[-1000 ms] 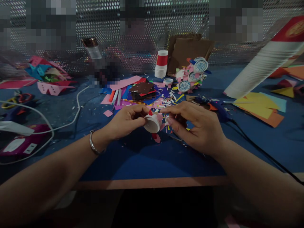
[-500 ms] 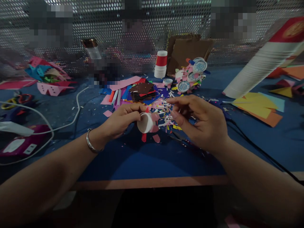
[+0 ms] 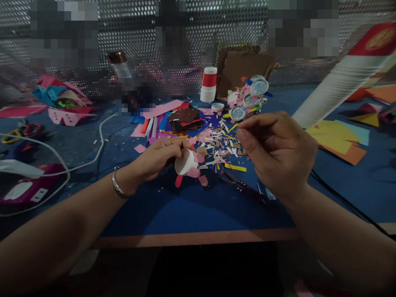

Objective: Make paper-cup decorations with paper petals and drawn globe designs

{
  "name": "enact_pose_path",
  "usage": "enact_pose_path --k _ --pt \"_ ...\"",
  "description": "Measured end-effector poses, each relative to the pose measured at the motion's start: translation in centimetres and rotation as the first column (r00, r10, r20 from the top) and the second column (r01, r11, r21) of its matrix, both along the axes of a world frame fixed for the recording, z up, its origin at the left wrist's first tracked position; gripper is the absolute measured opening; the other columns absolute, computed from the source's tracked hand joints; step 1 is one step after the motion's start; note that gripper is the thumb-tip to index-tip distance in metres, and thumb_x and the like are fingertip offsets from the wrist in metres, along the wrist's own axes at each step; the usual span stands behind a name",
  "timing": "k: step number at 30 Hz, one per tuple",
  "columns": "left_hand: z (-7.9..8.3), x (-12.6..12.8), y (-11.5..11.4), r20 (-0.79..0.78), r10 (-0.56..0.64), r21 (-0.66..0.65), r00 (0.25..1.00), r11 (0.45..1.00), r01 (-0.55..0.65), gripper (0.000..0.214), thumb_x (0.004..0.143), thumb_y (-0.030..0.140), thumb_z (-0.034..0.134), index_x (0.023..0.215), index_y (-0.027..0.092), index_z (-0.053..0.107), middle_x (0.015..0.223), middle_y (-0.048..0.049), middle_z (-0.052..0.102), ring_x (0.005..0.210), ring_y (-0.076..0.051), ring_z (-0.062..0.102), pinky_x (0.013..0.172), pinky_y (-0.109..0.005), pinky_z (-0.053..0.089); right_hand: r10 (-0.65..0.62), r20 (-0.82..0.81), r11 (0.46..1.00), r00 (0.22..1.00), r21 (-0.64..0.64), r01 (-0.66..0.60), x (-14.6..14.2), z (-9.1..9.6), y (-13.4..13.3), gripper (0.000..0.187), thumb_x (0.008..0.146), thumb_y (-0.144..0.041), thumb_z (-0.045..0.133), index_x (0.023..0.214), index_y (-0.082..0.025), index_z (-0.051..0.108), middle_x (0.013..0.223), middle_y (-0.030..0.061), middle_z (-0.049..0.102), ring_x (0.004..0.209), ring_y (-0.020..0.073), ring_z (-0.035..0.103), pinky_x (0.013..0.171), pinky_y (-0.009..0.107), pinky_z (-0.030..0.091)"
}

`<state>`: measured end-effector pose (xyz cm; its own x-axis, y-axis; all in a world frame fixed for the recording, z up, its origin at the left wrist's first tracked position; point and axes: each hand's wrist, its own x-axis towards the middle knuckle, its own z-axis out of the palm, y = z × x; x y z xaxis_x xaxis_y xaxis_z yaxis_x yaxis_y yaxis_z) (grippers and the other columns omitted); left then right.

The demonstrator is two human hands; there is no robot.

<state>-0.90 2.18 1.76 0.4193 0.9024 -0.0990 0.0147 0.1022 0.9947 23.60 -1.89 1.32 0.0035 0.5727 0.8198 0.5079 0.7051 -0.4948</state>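
Note:
My left hand (image 3: 163, 159) pinches the rim of a cut-down white paper cup (image 3: 185, 162), tilted with its round face toward me. Pink and red paper tabs (image 3: 194, 172) stick out around the cup. To the right, my right hand (image 3: 278, 152) is raised over the blue table, thumb and forefinger brought together; whatever lies between the tips is too small to make out. Below it are dark-handled scissors (image 3: 244, 187), partly covered by the hand. Paper scraps (image 3: 222, 142) are strewn between both hands.
Behind lie stacked coloured papers (image 3: 185, 119), a short cup stack (image 3: 208, 84) and decorated cup pieces (image 3: 247, 99). A tall leaning cup stack (image 3: 340, 82) stands right, near yellow paper sheets (image 3: 334, 136). White cable (image 3: 100, 136) and a purple device (image 3: 37, 185) are at left.
My right hand has moved right and slightly up, away from the cup, and its thumb and forefinger have come closer together. The cup in my left hand has shifted slightly left and turned.

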Motion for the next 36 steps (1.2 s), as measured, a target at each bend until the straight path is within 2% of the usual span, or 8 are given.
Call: enact_pose_path --k 5,9,13,21,27,36 --pt "0.1 0.1 -0.3 -0.015 -0.028 0.047 0.999 0.998 0.029 0.015 0.061 0.020 0.062 0.074 0.019 0.068 0.062 0.0018 0.058 0.056 -0.012 0.048 0.054 -0.027 0.039 0.057 0.031 0.997 0.998 -0.056 -0.055 -0.2 0.0 -0.3 0.003 0.101 -0.025 0.072 0.103 -0.027 0.073 0.092 0.0003 0.075 0.066 0.0140 0.067 0.057 0.033 0.057" --pt "0.1 0.0 -0.4 -0.077 -0.037 0.140 0.996 0.989 0.047 0.018 0.062 0.020 0.062 0.075 0.018 0.074 0.063 0.0014 0.057 0.060 -0.013 0.049 0.055 -0.027 0.036 0.201 0.081 0.974 0.976 -0.120 -0.191 -0.6 0.0 -0.7 0.012 0.101 -0.018 0.069 0.110 -0.024 0.074 0.100 0.0013 0.081 0.079 0.0146 0.076 0.064 0.029 0.061" --pt "-0.1 -0.1 -0.3 -0.089 -0.041 0.134 0.995 0.990 0.052 0.017 0.065 0.022 0.065 0.078 0.018 0.075 0.069 -0.0010 0.063 0.062 -0.014 0.051 0.054 -0.027 0.036 0.308 0.107 0.943 0.945 -0.162 -0.289 -0.9 0.1 -1.1 0.019 0.103 -0.016 0.064 0.119 -0.022 0.072 0.105 0.0044 0.083 0.088 0.0171 0.081 0.070 0.028 0.065" --pt "-0.1 -0.1 -0.3 -0.075 -0.034 0.126 0.997 0.991 0.043 0.012 0.062 0.023 0.062 0.070 0.019 0.071 0.067 -0.0004 0.060 0.059 -0.013 0.048 0.050 -0.025 0.033 0.301 0.197 0.951 0.933 -0.133 -0.279 -1.0 0.1 -1.6 0.022 0.101 -0.013 0.065 0.118 -0.023 0.074 0.111 0.0034 0.084 0.090 0.0163 0.082 0.076 0.027 0.067" --pt "-0.3 0.1 -0.2 -0.085 -0.059 0.117 0.995 0.991 0.069 0.013 0.065 0.023 0.063 0.074 0.018 0.071 0.068 0.0010 0.062 0.060 -0.012 0.050 0.053 -0.025 0.035 0.322 0.256 0.945 0.911 -0.143 -0.293 -0.9 0.1 -1.3 0.021 0.102 -0.014 0.064 0.120 -0.021 0.073 0.109 0.0035 0.084 0.088 0.0152 0.082 0.075 0.026 0.065" --pt "-0.2 0.0 -0.3 -0.070 -0.067 0.128 0.995 0.989 0.076 0.012 0.065 0.022 0.065 0.075 0.018 0.070 0.067 0.0016 0.060 0.061 -0.011 0.049 0.056 -0.025 0.037 0.347 0.155 0.933 0.925 -0.160 -0.323 -1.0 0.0 -1.4 0.022 0.102 -0.012 0.065 0.119 -0.023 0.072 0.113 0.0039 0.084 0.092 0.0159 0.082 0.074 0.026 0.065"
